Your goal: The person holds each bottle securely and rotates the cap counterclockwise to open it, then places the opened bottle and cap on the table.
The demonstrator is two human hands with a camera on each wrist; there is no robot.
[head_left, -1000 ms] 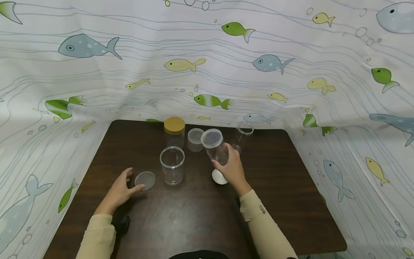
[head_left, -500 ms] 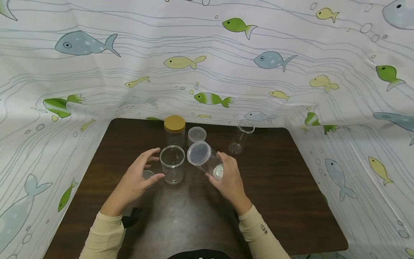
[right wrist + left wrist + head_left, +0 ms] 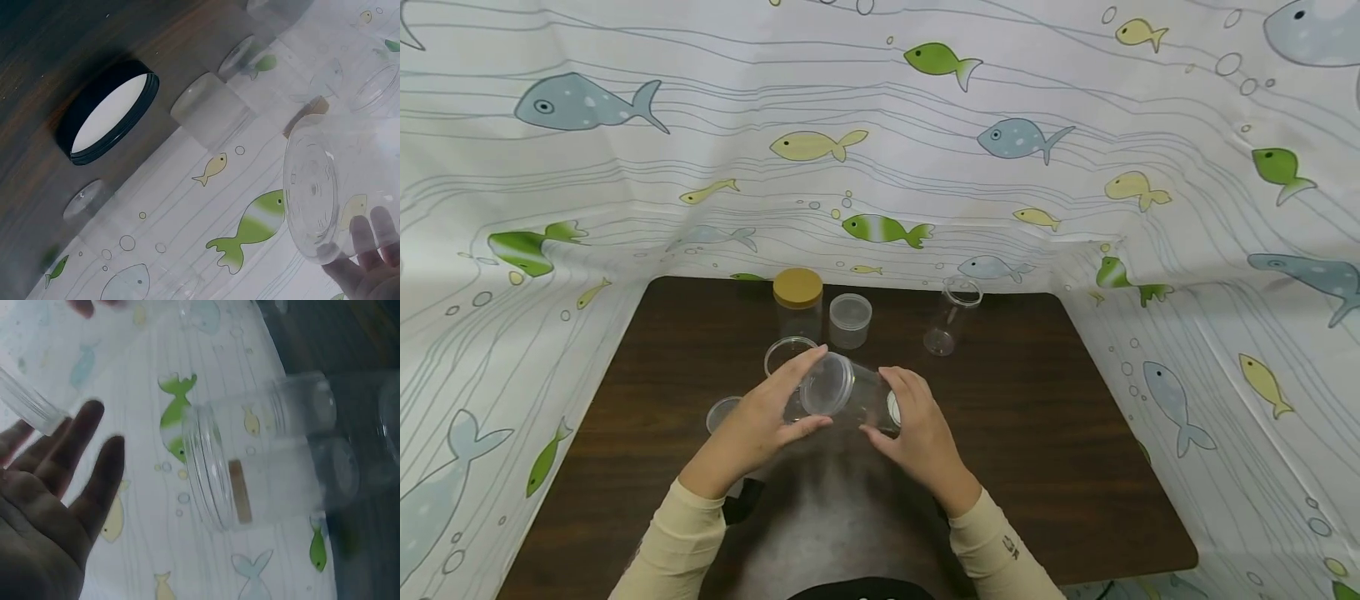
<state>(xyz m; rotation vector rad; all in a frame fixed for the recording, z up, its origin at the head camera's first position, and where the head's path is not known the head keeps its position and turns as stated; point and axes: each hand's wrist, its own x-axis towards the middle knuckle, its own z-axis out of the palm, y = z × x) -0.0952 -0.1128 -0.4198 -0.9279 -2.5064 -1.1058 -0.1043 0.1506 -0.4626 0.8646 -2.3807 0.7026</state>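
So far, you look a bit past half way with these jars and tops. Three jars seem to have a top on: the gold jar, the small jar just to the right of the gold jar, and the held jar. Two jars have none: the tall jar, well to the right of the gold jar, and the wide jar, near the gold jar on its front side. Two tops lie free: the loose lid, in front of the gold jar and to its left, and the black lid, in front of it and to its right. I'd guess those are what is left.

The held jar is in front of the gold jar and a bit to its right, between your hands. It is tipped over, up off the table. Your right hand grasps it near its bottom. Your left hand is by its top, with fingers and thumb spread wide on either side. It doesn't seem to grip yet; whether it touches, you can't tell.
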